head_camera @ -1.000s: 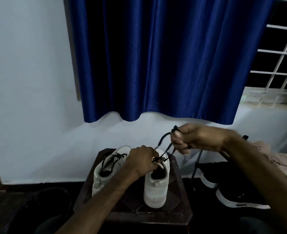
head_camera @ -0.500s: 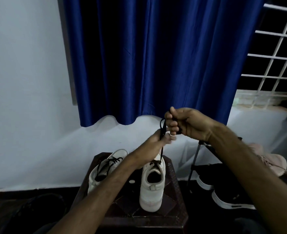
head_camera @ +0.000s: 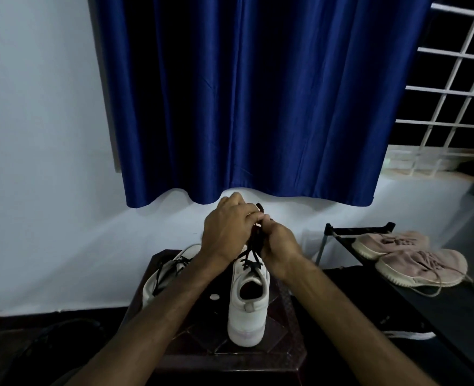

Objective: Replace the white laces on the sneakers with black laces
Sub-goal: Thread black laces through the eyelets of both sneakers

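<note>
**Where the black lace rises from the shoe, both hands meet on it**

Where two strands of the black lace [head_camera: 253, 256] climb from the top eyelets of the right white sneaker [head_camera: 248, 307], both hands close together directly above the shoe's tongue. The sneaker stands upright on a dark table [head_camera: 283, 355], heel toward the camera, and the lace crosses over its tongue just below the hands. The left hand [head_camera: 227, 232] sits slightly higher, back of the hand up, fingers curled down over the lace. The right hand [head_camera: 279, 246] is just beside and a little lower, touching the left at the fingertips, its fingers bent inward and pinching the same lace. A short end of lace sticks up above the knuckles. Exactly how the strands run inside the two grips is hidden. Both forearms reach in from the lower edge and converge over the table.

The left white sneaker [head_camera: 163, 277] rests on the same table, angled away to the left and partly covered by the left forearm; black lacing shows loosely across its opening. A small white disc [head_camera: 215, 296] lies between the two shoes.

Behind hangs a blue curtain [head_camera: 258, 93]. To the right, a pair of pink sneakers [head_camera: 414, 257] sits on a black rack [head_camera: 358, 228].
</note>
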Tool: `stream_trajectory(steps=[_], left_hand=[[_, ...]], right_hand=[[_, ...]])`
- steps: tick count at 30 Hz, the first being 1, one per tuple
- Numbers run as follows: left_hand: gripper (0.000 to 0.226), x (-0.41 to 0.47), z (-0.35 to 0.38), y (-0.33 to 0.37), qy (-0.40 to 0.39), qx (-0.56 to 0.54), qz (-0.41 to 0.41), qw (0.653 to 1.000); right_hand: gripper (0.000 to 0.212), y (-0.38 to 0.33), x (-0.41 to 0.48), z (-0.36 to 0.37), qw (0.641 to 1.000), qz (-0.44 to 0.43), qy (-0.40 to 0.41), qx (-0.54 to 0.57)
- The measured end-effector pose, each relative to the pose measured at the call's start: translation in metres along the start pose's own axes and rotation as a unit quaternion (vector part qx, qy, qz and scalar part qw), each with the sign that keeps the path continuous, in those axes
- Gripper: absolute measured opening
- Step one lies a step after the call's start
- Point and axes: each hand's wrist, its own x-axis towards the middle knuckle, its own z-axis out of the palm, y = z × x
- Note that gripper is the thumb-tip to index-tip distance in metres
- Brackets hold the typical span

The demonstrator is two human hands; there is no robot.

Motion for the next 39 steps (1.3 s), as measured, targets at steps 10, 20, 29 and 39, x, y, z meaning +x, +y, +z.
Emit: stream_trajectory(steps=[10,20,29,39], left_hand=[[0.067,-0.048,0.029,-0.009,-0.095,-0.184,-0.133,0.969],[0.023,-0.048,0.042,-0.004,-0.222,-0.478,-0.156,0.835],[0.018,-0.046,0.060,-0.001,-0.081,-0.198,-0.081,0.973],[0.008,-0.051,0.053,-0.002,0.056,-0.231,-0.187,0.953]], right_hand=[[0.044,-0.018,0.008,-0.002,0.995,0.064,0.071,-0.034],[0.030,-0.027,0.005,-0.009,0.991,0.034,0.033,-0.129],[0.039,-0.002,0.019,-0.029,0.785,-0.271,0.125,-0.542],[0.025,0.026,0.023,-0.033,0.849,-0.125,0.043,-0.512]])
